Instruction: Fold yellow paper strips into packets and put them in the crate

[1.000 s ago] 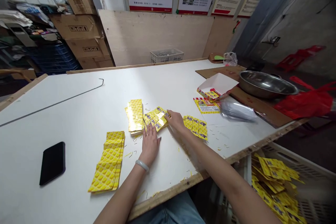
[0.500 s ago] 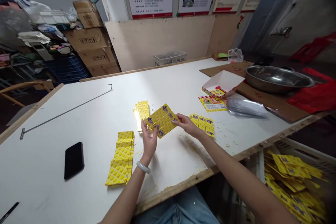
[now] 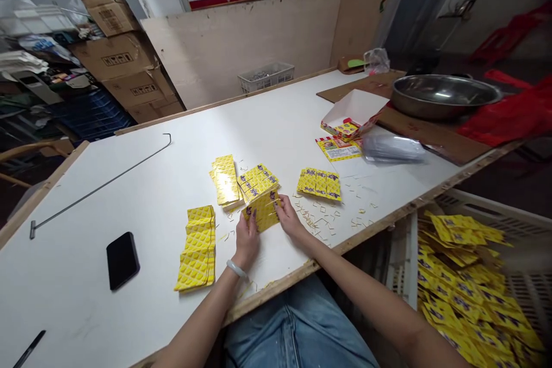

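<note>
Both my hands hold one sheet of yellow sachets [image 3: 263, 214] low over the white table [image 3: 129, 195]. My left hand [image 3: 246, 240] grips its left edge and my right hand [image 3: 288, 218] pinches its right edge. Just behind the sheet lies a loose heap of the same yellow sachets [image 3: 257, 181], and left of that a neat stack [image 3: 225, 179]. A flat sheet of sachets [image 3: 319, 183] lies to the right. A fanned pile showing plain yellow backs [image 3: 196, 248] lies left of my left hand.
A black phone [image 3: 122, 259] lies at the left, a long metal hook rod [image 3: 99, 187] behind it. Far right: an open paper box [image 3: 353, 115], a clear bag [image 3: 390, 148], a steel bowl [image 3: 442, 95]. A white crate of sachets [image 3: 466, 276] stands below the table edge.
My hands have brought the held sheet down and nearer to me, from raised above the table to just over it. The camera has tilted down.
</note>
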{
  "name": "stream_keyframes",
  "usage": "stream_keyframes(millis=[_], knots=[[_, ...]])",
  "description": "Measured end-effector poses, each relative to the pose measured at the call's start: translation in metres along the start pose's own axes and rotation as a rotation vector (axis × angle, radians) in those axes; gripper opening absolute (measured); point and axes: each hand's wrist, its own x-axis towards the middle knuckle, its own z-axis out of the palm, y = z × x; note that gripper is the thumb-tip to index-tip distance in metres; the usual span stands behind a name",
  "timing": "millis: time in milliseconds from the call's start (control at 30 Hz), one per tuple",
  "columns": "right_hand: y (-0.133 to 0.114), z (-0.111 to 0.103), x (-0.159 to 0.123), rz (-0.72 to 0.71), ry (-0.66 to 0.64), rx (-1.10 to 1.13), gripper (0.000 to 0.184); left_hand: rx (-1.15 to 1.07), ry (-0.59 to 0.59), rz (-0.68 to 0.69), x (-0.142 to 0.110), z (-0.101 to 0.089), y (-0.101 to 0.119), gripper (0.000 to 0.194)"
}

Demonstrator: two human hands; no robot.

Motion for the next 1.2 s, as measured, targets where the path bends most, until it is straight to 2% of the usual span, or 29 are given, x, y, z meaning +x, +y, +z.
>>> stream_keyframes(millis=[100, 233, 300, 400, 500, 600, 700, 800, 900, 933, 967, 1067, 1100, 1133, 1200], knots=[[-0.013, 0.008, -0.007, -0.044, 0.097, -0.104, 0.047, 0.041, 0.055, -0.014, 0.002, 0.0, 0.01, 0.033], [-0.042, 0.012, -0.019, -0.319, 0.222, -0.317, 0.06, -0.061, 0.113, 0.059, -0.002, 0.012, 0.039, 0.037], [-0.056, 0.01, -0.023, -0.375, 0.202, -0.379, 0.073, -0.158, 0.112, 0.098, -0.008, 0.021, 0.055, 0.037], [-0.073, 0.003, -0.028, -0.356, 0.103, -0.333, 0.085, -0.249, 0.101, 0.104, -0.016, 0.029, 0.07, 0.039], [-0.088, -0.002, -0.032, -0.25, -0.059, -0.086, 0.076, -0.343, 0.097, 0.135, -0.018, 0.035, 0.076, 0.04], [-0.097, -0.003, -0.037, -0.141, -0.194, 0.219, 0.057, -0.373, 0.143, 0.203, -0.018, 0.038, 0.078, 0.042], [-0.098, -0.004, -0.042, -0.066, -0.211, 0.393, 0.046, -0.312, 0.154, 0.251, -0.019, 0.039, 0.081, 0.038], [-0.095, -0.005, -0.048, -0.018, -0.177, 0.464, 0.046, -0.197, 0.196, 0.285, -0.022, 0.038, 0.082, 0.036], [-0.094, -0.005, -0.054, -0.004, -0.161, 0.474, 0.047, -0.062, 0.31, 0.299, -0.024, 0.035, 0.081, 0.043], [-0.094, -0.005, -0.056, -0.005, -0.157, 0.456, 0.048, -0.045, 0.303, 0.293, -0.024, 0.034, 0.08, 0.045], [-0.094, -0.005, -0.058, -0.009, -0.147, 0.423, 0.049, -0.053, 0.256, 0.279, -0.024, 0.034, 0.079, 0.047], [-0.092, -0.005, -0.06, -0.037, -0.088, 0.265, 0.049, -0.15, -0.004, 0.213, -0.022, 0.032, 0.077, 0.049], [-0.091, -0.006, -0.06, -0.054, -0.067, 0.206, 0.048, -0.168, -0.05, 0.2, -0.022, 0.032, 0.077, 0.049], [-0.089, -0.007, -0.059, -0.077, -0.048, 0.146, 0.046, -0.17, -0.053, 0.193, -0.022, 0.032, 0.076, 0.047], [-0.088, -0.009, -0.058, -0.146, 0.015, 0.009, 0.044, -0.136, 0.026, 0.194, -0.022, 0.031, 0.076, 0.039]])
